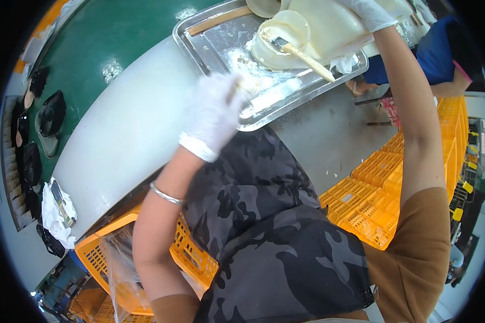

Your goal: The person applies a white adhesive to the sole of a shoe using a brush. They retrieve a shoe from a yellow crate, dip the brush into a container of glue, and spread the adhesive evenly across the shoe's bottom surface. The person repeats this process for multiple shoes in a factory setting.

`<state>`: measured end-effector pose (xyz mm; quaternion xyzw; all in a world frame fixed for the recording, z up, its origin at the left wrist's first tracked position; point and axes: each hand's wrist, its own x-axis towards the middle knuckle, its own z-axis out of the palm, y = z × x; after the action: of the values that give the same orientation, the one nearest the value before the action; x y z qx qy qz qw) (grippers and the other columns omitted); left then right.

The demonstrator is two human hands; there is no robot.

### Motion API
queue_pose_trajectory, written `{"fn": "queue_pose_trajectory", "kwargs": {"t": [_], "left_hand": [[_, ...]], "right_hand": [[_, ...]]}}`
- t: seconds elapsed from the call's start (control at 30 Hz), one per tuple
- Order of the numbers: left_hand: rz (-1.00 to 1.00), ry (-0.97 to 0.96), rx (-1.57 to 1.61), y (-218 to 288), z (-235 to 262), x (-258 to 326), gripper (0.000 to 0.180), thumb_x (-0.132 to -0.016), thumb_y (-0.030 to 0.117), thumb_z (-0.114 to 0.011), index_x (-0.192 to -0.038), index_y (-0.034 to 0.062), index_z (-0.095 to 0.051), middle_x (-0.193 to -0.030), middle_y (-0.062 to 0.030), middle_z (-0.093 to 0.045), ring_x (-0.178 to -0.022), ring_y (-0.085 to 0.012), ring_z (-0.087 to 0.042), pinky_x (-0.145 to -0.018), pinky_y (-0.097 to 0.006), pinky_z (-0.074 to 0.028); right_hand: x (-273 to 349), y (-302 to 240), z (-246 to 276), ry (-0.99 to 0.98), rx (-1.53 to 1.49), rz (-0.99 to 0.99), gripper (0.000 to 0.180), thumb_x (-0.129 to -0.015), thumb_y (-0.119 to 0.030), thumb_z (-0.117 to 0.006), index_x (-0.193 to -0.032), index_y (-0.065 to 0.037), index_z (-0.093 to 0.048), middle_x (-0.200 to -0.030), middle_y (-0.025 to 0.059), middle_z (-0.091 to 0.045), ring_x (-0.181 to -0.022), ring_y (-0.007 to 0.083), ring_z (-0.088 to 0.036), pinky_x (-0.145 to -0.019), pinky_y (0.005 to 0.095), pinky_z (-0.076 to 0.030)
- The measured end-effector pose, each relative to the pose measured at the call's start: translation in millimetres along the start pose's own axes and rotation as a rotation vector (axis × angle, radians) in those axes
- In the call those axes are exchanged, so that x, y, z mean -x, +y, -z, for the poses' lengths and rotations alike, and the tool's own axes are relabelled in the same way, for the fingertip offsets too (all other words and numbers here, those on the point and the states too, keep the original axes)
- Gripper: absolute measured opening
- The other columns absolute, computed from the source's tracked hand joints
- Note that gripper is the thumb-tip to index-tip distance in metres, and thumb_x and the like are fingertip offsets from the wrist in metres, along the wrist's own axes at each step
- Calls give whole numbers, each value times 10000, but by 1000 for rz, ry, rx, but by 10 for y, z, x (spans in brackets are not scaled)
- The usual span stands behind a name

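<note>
My left hand (213,110), in a white glove, is over the near left edge of a metal tray (199,47). Its fingers are blurred but look curled round something small and pale that I cannot make out. White paste and powder smear the tray. A cream-coloured tub (265,48) stands in it, with a wooden-handled brush (310,62) resting across its rim. My right hand (371,15), also gloved, reaches to the top right, beside a large smooth cream-coloured thing (337,29). The top of the view hides most of its fingers.
A wooden stick (218,21) lies along the tray's far left side. White table surface (129,118) curves left, with a green surface (118,32) beyond. Orange crates (372,199) stand at right; another orange crate (99,253) is below left. Another person (434,51) is at upper right.
</note>
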<state>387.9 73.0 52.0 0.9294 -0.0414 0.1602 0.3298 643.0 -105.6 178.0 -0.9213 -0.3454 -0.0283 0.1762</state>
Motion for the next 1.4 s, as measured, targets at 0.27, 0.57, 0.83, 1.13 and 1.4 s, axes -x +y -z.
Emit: {"fn": "queue_pose_trajectory", "kwargs": {"t": [0.27,0.57,0.83,1.13,1.4], "left_hand": [[-18,83,-328,-513,41,-974,365,-871,248,-610,-1214,122,-597,-1070,-144,-598,-1005,-315,-573,-891,-404,-451],[-116,-182,-348,-565,-292,-1186,325,-881,256,-603,-1185,143,-628,-1132,-81,-594,-1063,-297,-564,-921,-391,-444],[-34,-243,-284,-349,-199,-848,212,-874,216,-599,-1033,100,-676,-987,-112,-608,-976,-318,-576,-869,-406,-455],[-55,-273,-194,153,-322,-318,158,-855,197,-594,-971,110,-658,-986,-79,-610,-979,-290,-572,-818,-427,-445],[-38,-1,-49,260,-350,-44,229,-848,205,-640,-1047,92,-646,-890,-68,-633,-865,-222,-589,-754,-350,-439]], "right_hand": [[-19,-14,7,-7,12,-8,312,-913,-337,-539,-886,-87,-723,-873,98,-697,-866,237,-646,-796,341,-483],[13,-51,-17,10,-73,-13,291,-906,-316,-564,-858,-71,-713,-841,97,-689,-832,216,-636,-777,328,-476],[-25,-45,-63,31,-76,46,293,-903,-290,-570,-838,-38,-703,-793,104,-681,-777,205,-630,-742,332,-479],[88,-135,11,43,-86,33,299,-907,-281,-560,-831,-26,-697,-783,109,-676,-768,195,-625,-741,331,-478],[-32,39,-85,66,-104,59,304,-908,-280,-562,-828,-19,-694,-775,95,-674,-761,179,-619,-738,323,-476]]}}
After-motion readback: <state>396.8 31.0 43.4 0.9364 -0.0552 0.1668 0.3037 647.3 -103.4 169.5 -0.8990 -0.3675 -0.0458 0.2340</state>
